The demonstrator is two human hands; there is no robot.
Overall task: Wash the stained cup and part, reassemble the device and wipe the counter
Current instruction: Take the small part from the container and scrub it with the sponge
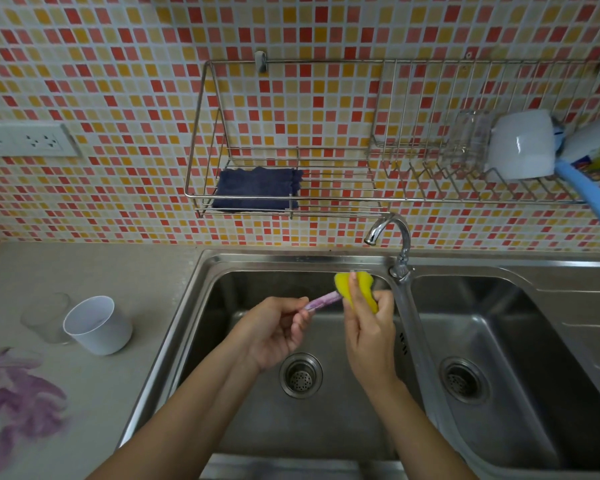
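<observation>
Along the left side, the grey table (84, 271) carries a smeared purple stain (21, 400) at its near edge, not yet wiped. Farther back on it stand a white cup (97, 325) and, just beside it on the left, a clear glass (44, 317). The double steel sink (291, 259) fills the middle and right, with its tap (395, 237) on the divider and no water visibly running. On the tiled wall above hangs a wire rack (326, 202) with a folded dark blue cloth (257, 190) lying in it. Over the left basin, the left hand (274, 332) pinches the near end of a slim purple part (324, 301) between thumb and curled fingers (293, 308). The right hand (369, 337) has its fingers (353, 284) wrapped round a yellow sponge (366, 280), folded over the part's far end. This looks like the scrubbing step, early in the task. The left hold is only a fingertip pinch on a thin, probably wet and soapy piece, so a firm pull of the sponge could tug it free and drop it towards the drain (301, 375). Squeezing hard might also bend it. Whether the cup is stained inside cannot be told.
</observation>
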